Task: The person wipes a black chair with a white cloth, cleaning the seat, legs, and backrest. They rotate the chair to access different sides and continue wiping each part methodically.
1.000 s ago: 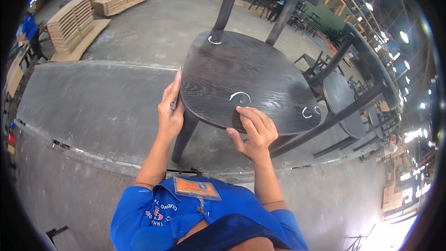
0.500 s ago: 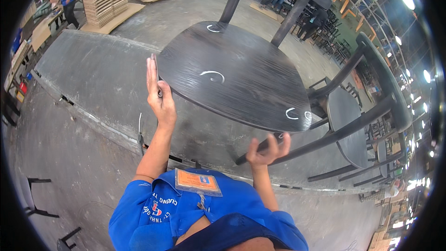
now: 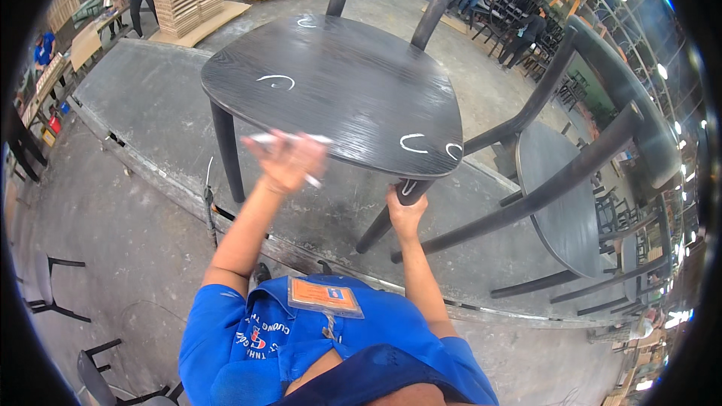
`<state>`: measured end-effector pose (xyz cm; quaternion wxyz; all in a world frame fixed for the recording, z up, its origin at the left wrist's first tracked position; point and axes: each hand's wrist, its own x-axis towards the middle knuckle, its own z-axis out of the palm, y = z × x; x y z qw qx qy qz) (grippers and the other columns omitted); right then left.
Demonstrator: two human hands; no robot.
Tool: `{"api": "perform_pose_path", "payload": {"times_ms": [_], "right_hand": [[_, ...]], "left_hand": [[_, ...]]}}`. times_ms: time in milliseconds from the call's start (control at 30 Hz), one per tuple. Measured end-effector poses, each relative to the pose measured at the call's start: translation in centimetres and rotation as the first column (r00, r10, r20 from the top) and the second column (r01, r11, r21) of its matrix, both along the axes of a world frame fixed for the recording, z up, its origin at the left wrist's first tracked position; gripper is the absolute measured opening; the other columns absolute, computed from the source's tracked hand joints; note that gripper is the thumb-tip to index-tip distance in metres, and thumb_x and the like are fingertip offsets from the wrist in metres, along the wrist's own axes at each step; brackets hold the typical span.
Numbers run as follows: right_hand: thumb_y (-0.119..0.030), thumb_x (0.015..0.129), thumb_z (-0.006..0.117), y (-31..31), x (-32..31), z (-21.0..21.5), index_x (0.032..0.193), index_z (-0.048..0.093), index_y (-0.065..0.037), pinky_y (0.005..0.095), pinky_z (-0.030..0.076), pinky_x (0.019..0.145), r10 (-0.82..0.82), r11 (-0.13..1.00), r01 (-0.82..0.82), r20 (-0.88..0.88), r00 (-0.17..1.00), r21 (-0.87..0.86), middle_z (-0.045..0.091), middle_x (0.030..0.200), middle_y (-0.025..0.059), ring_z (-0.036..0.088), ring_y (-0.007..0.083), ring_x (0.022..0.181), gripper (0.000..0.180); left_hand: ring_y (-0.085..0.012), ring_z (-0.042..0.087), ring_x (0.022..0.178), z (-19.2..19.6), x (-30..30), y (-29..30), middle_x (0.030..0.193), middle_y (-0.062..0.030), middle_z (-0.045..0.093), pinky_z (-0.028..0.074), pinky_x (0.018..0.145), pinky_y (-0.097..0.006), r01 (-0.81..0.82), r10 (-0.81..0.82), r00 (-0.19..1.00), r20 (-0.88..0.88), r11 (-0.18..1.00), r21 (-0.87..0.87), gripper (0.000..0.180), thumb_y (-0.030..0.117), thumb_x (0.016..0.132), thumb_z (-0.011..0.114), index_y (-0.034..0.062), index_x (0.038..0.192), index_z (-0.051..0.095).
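A dark wood-grained chair (image 3: pixel 338 98) stands in front of me, its seat marked with several white curved strokes. My right hand (image 3: pixel 407 213) is wrapped round the top of its near leg (image 3: pixel 376 230), just under the seat corner; a white mark shows on that leg. At the near edge of the seat, my left hand (image 3: pixel 284 162) is smeared by motion. A thin white stick (image 3: pixel 312 180) pokes out by its palm, and a whitish streak crosses its fingertips. Whether the left fingers touch the seat I cannot tell.
The chair stands on a long grey platform (image 3: pixel 143 90). Close on the right is another dark chair (image 3: pixel 556 188), with more behind it. Stacked wooden boards (image 3: pixel 188 1) lie at the far left, where people in blue work. Small dark chairs (image 3: pixel 47 286) stand at the lower left.
The chair has shifted left and its seat sits differently in view. My right hand has closed on the near leg. My left hand has left the seat's left side and moved right along its near edge.
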<state>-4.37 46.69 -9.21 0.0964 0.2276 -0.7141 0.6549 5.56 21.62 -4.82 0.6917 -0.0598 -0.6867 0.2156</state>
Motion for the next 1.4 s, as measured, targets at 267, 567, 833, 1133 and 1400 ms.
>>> {"api": "perform_pose_path", "payload": {"times_ms": [267, 567, 833, 1133, 1400], "right_hand": [[-0.005, 0.073, 0.071, -0.2, 0.3, 0.2, 0.093, 0.057, 0.001, 0.0263, 0.046, 0.064, -0.017, 0.996, 0.012, -0.067, 0.998, -0.085, 0.059, 0.074, 0.0020, 0.054, 0.0086, 0.068, 0.026], [-0.002, 0.076, 0.067, -0.3, -0.6, -1.6, 0.098, 0.054, 0.005, 0.0289, 0.050, 0.063, 0.037, 0.995, -0.045, -0.087, 0.996, -0.089, 0.060, 0.083, 0.0098, 0.060, 0.0161, 0.069, 0.027], [-0.001, 0.077, 0.064, -0.3, -0.2, -0.3, 0.097, 0.052, 0.007, 0.0285, 0.050, 0.056, 0.067, 0.994, -0.078, -0.136, 0.988, -0.079, 0.058, 0.080, 0.0109, 0.059, 0.0168, 0.062, 0.025], [0.001, 0.077, 0.064, -0.8, 0.9, 0.7, 0.094, 0.051, 0.006, 0.0272, 0.047, 0.052, 0.072, 0.983, -0.082, -0.067, 0.995, -0.163, 0.057, 0.077, 0.0102, 0.057, 0.0150, 0.058, 0.022], [0.000, 0.076, 0.065, -0.5, 0.3, -0.1, 0.094, 0.052, 0.006, 0.0282, 0.048, 0.055, 0.101, 0.981, -0.107, -0.043, 0.994, -0.163, 0.057, 0.077, 0.0106, 0.057, 0.0158, 0.061, 0.023]], "left_hand": [[-0.0422, 0.025, 0.140, 1.3, -0.1, 3.0, 0.146, -0.0253, 0.035, 0.013, 0.117, -0.045, 0.310, -0.160, 0.949, -0.270, 0.624, 0.717, 0.053, 0.000, 0.091, 0.049, -0.0017, 0.143, 0.034], [-0.0378, 0.045, 0.122, 2.8, 0.8, -4.4, 0.141, -0.0209, 0.044, 0.035, 0.098, -0.048, -0.012, 0.241, 0.955, -0.171, 0.608, 0.794, 0.067, -0.004, 0.077, 0.061, 0.0028, 0.141, 0.040], [-0.0349, 0.042, 0.122, 5.4, 0.5, 2.7, 0.143, -0.0191, 0.042, 0.033, 0.103, -0.043, 0.155, 0.154, 0.949, -0.277, 0.536, 0.830, 0.078, -0.017, 0.072, 0.046, 0.0024, 0.146, 0.031], [-0.0296, 0.046, 0.117, 6.7, 2.4, -2.1, 0.142, -0.0134, 0.045, 0.035, 0.102, -0.040, 0.228, 0.114, 0.954, -0.278, 0.328, 0.917, 0.083, -0.019, 0.067, 0.051, 0.0100, 0.145, 0.038], [-0.0322, 0.049, 0.113, 6.0, 3.4, -5.9, 0.140, -0.0086, 0.049, 0.037, 0.098, -0.046, 0.133, 0.118, 0.977, -0.179, 0.320, 0.938, 0.082, -0.015, 0.069, 0.051, 0.0162, 0.143, 0.039]]}}
